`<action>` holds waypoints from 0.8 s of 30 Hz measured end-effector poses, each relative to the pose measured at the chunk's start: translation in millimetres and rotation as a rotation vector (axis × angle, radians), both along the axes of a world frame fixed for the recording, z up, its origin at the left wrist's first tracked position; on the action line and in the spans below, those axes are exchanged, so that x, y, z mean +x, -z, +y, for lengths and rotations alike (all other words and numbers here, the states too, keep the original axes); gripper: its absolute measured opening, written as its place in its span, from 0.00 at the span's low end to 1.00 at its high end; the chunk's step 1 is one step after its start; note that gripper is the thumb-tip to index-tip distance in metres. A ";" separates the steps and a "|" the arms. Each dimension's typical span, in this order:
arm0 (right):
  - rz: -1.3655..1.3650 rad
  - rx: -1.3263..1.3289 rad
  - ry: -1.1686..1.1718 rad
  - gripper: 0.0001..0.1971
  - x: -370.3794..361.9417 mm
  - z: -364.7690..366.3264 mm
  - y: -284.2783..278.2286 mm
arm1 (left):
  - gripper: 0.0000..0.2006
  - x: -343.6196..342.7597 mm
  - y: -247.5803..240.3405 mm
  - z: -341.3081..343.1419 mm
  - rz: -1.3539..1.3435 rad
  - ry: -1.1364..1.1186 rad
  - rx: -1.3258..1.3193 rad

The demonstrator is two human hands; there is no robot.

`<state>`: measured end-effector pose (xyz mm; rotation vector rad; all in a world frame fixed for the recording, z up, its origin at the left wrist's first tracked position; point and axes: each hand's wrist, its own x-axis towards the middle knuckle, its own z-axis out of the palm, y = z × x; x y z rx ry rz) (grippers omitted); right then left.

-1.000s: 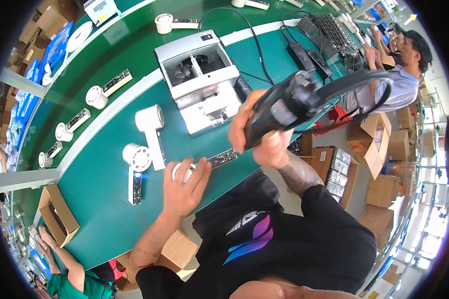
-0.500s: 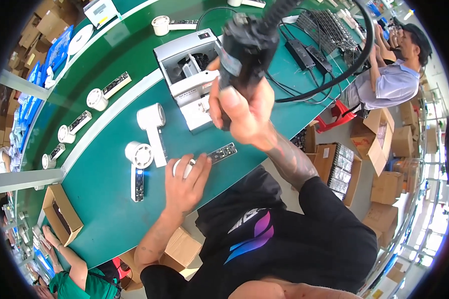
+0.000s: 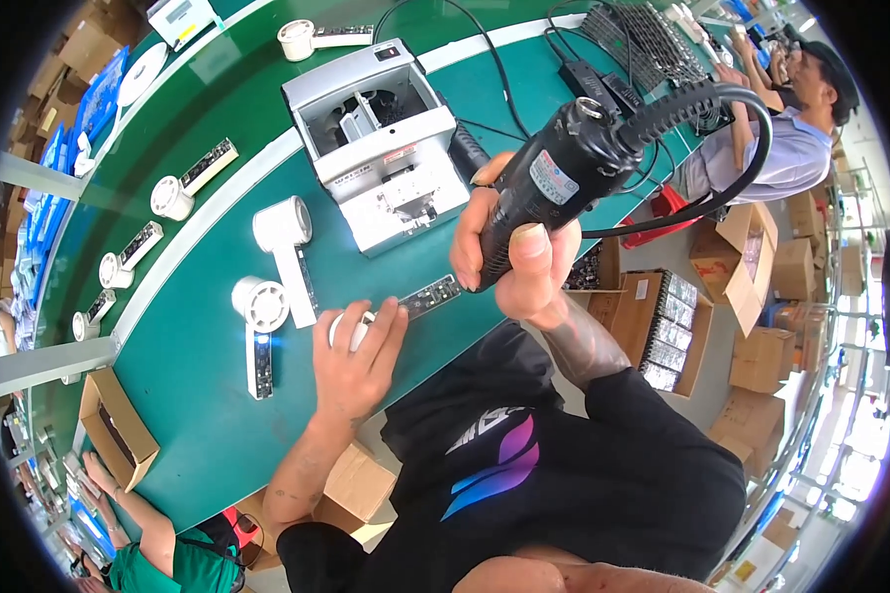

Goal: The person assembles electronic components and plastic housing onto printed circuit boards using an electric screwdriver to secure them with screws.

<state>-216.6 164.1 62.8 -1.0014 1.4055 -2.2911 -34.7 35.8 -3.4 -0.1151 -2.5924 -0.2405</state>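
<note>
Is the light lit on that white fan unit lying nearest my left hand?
Lit: a blue-white glow shows on the handle of the white fan unit, left of the left hand.

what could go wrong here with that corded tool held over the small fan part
The black power tool is gripped only by the right hand, and its thick cable loops over the bench, so it might snag. The left hand pins the small white fan part; a slipping tip could hit the fingers.
</note>
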 end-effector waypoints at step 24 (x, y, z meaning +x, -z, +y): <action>0.006 -0.213 -0.217 0.36 -21.0 -20.7 -29.7 | 0.17 -1.8 1.0 -1.0 0.021 0.031 0.007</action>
